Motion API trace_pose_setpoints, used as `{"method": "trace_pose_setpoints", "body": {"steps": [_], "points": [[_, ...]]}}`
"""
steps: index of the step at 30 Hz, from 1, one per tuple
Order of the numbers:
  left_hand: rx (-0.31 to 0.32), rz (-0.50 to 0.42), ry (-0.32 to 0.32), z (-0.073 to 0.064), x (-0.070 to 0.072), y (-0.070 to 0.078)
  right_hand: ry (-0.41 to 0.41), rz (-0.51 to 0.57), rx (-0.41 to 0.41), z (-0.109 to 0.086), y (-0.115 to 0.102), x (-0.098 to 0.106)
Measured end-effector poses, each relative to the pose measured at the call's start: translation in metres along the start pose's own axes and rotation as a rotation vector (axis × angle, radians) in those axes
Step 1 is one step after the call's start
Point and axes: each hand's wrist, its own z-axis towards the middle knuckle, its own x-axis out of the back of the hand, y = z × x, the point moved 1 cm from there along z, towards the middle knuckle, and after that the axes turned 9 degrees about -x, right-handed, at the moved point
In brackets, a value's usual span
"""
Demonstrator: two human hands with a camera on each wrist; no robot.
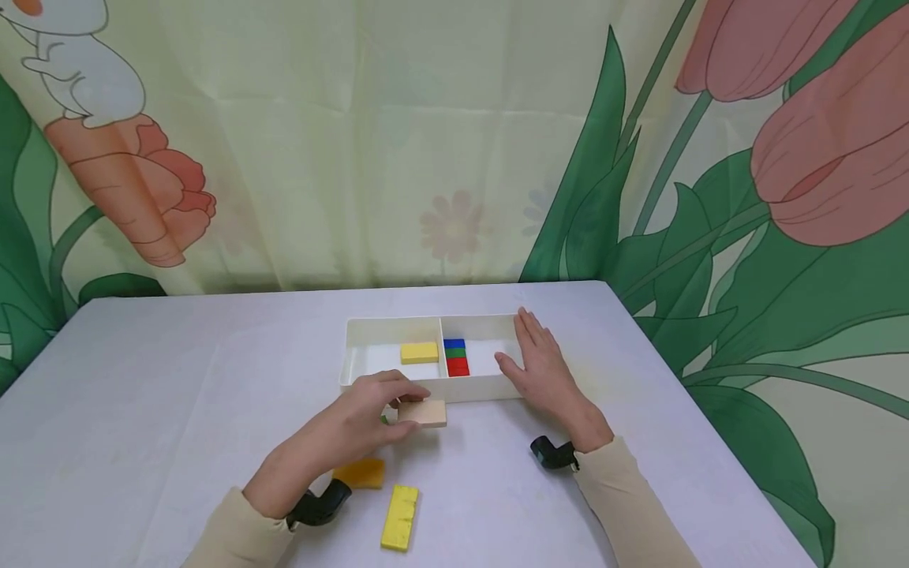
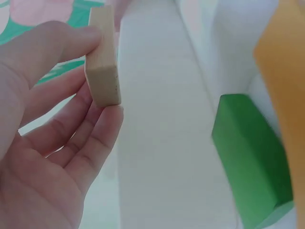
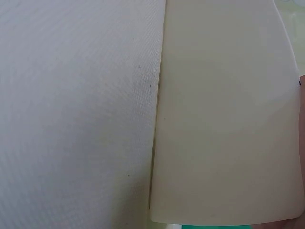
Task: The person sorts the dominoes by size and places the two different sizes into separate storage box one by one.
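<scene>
As left hand [image 1: 372, 406] pinches wooden block [image 1: 426, 414] at fingertips, head view: right hand [image 1: 550, 383] straight-fingered against box [image 1: 483, 389]; left-wrist view: shallow grip, block could slip; right-wrist view: box beside hand, uneven push might skid it.

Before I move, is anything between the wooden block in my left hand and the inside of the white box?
Only the box's front wall, just beyond the wooden block in your left hand; I can't tell whether the block is higher than it. Nothing loose shows between.
</scene>
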Motion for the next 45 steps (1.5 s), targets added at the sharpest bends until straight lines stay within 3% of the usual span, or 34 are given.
{"method": "trace_pose_setpoints", "body": {"steps": [10,15,26,35,45], "points": [[-0.059,0.101,0.161,0.01,0.021,-0.005,0.001,0.002,-0.002,0.0,-0.001,0.001],[-0.04,0.101,0.18,0.019,0.027,-0.014,0.004,-0.011,0.005,0.001,-0.001,0.0],[0.06,0.081,0.138,0.035,0.026,-0.034,0.014,0.001,0.02,0.001,0.0,-0.002],[0.166,0.053,0.023,0.055,0.019,-0.046,0.012,-0.003,0.015,0.003,0.001,-0.001],[0.197,0.019,-0.023,0.07,0.011,-0.064,0.01,0.003,0.011,0.005,0.0,-0.007]]}}
